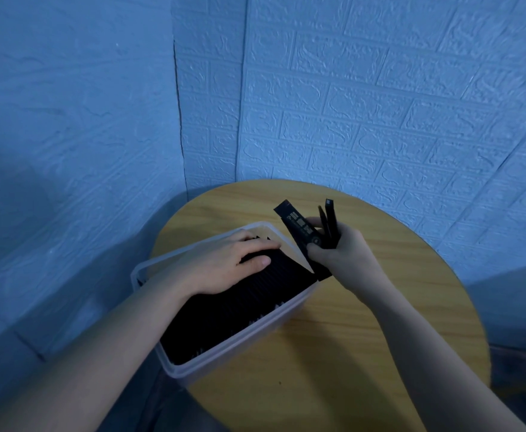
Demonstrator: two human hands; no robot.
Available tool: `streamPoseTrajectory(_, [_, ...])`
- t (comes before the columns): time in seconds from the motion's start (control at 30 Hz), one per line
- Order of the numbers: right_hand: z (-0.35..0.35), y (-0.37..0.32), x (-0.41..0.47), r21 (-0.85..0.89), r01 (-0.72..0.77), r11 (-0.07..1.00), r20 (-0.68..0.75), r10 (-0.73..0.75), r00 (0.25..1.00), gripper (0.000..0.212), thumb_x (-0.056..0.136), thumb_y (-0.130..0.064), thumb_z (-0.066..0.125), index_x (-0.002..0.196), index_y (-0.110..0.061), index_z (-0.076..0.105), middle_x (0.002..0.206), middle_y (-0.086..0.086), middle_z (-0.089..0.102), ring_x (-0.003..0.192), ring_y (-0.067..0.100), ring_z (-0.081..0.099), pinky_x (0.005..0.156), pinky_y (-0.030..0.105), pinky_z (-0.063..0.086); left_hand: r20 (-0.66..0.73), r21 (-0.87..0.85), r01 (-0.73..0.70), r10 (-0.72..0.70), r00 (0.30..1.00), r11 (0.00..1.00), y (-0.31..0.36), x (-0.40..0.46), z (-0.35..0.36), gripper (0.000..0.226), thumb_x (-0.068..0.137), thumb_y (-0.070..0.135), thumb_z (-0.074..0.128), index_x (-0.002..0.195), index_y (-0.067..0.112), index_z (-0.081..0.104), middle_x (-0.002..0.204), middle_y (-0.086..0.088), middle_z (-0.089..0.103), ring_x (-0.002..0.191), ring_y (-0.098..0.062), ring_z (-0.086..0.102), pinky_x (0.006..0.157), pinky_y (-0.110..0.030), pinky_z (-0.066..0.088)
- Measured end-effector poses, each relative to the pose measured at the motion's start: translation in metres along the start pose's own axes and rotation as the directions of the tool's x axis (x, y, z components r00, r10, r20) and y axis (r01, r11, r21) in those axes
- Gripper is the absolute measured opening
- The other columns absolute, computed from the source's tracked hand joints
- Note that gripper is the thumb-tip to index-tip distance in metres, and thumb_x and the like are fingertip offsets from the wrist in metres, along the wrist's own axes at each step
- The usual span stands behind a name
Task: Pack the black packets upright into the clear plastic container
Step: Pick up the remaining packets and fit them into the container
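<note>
Packets already fill most of the clear plastic container, which sits at the lower centre of the frame with its near left corner past the edge of the round wooden worktop. The left hand lies flat, fingers spread, pressing on the tops of the standing row. The right hand, just right of the container's far corner, is closed around a small fan of loose black packets — they splay apart above the fist.

Risk lies in that splay: pushed down together, the fanned packets could catch on the rim or on the packed tops and buckle or lie flat. If the left hand lifts too soon, the tight row may spring up or lean, closing the gap. A hard downward push on the overhanging side might also tip the container off the worktop.
</note>
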State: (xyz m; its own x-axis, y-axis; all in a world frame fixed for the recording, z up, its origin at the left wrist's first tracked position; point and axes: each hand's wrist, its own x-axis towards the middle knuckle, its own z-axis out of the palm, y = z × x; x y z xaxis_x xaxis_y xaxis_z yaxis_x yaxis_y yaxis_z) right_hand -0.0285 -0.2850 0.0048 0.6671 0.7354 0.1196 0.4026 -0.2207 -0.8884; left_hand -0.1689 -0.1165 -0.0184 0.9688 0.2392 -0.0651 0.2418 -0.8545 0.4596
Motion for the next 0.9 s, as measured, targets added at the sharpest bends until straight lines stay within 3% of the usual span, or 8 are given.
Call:
streamPoseTrajectory(0.1, [0.005,-0.001,0.006,-0.020,0.058,0.998,-0.081,-0.059,0.995,0.032,0.087,-0.007,0.065,0.114,-0.025,0.060,0.092,-0.005,0.070,0.081,0.009,0.069,0.065,0.016,0.054,0.003,-0.010,0.002,-0.002,1.000,1.000,0.000,0.000,0.000,0.059,0.086,0.065,0.022,0.143,0.053,0.033,0.145,0.013,0.036,0.132,-0.010,0.040,0.106,-0.036,0.037])
streamPoseTrajectory(0.27, [0.011,-0.001,0.011,-0.115,0.178,0.977,-0.147,-0.194,0.970,0.040,0.088,-0.004,0.064,0.123,-0.023,0.056,0.102,-0.006,0.064,0.090,0.004,0.060,0.071,0.003,0.044,0.004,-0.012,0.010,-0.010,1.000,1.000,-0.002,0.001,0.001,0.060,0.085,0.066,0.021,0.143,0.053,0.033,0.146,0.013,0.035,0.133,-0.010,0.039,0.107,-0.038,0.037])
streamPoseTrajectory(0.47, [0.016,0.006,0.012,-0.164,0.205,0.965,-0.164,-0.232,0.959,0.037,0.092,-0.003,0.058,0.126,-0.018,0.056,0.107,-0.002,0.064,0.098,0.012,0.058,0.076,0.009,0.043,-0.001,0.002,0.013,-0.013,1.000,1.000,-0.003,0.001,0.002,0.050,0.094,0.060,0.026,0.143,0.053,0.033,0.145,0.015,0.035,0.132,-0.009,0.040,0.106,-0.036,0.038])
streamPoseTrajectory(0.6, [0.013,0.007,0.011,-0.088,0.159,0.983,-0.226,-0.175,0.958,0.035,0.093,-0.009,0.060,0.126,-0.021,0.056,0.093,-0.011,0.062,0.083,0.002,0.060,0.070,0.013,0.049,0.005,0.006,0.016,-0.016,1.000,1.000,-0.003,0.001,0.002,0.047,0.096,0.058,0.028,0.143,0.054,0.032,0.148,0.013,0.033,0.134,-0.010,0.038,0.106,-0.036,0.037])
streamPoseTrajectory(0.67, [0.010,0.009,0.009,-0.055,0.128,0.990,-0.250,-0.138,0.958,0.036,0.091,-0.013,0.064,0.125,-0.022,0.057,0.089,-0.008,0.063,0.079,0.004,0.062,0.070,0.023,0.054,0.008,0.006,0.014,-0.014,1.000,1.000,-0.003,0.001,0.001,0.048,0.095,0.059,0.027,0.143,0.055,0.032,0.149,0.013,0.033,0.134,-0.010,0.038,0.107,-0.036,0.037])
streamPoseTrajectory(0.77, [0.004,0.010,0.006,-0.022,0.083,0.996,-0.225,-0.085,0.971,0.033,0.086,-0.012,0.068,0.117,-0.023,0.061,0.093,-0.006,0.067,0.085,0.013,0.066,0.072,0.031,0.058,0.013,0.010,0.017,-0.017,1.000,1.000,-0.003,0.001,0.001,0.049,0.094,0.061,0.025,0.143,0.055,0.031,0.148,0.013,0.033,0.133,-0.010,0.039,0.105,-0.037,0.039])
streamPoseTrajectory(0.9, [-0.001,0.012,0.001,-0.003,0.053,0.999,-0.147,-0.052,0.988,0.022,0.083,-0.014,0.073,0.102,-0.022,0.064,0.090,-0.007,0.071,0.081,0.012,0.069,0.068,0.032,0.059,0.012,-0.013,0.016,-0.016,1.000,1.000,-0.003,0.001,0.001,0.059,0.085,0.068,0.020,0.142,0.056,0.031,0.146,0.013,0.034,0.133,-0.010,0.038,0.105,-0.039,0.039])
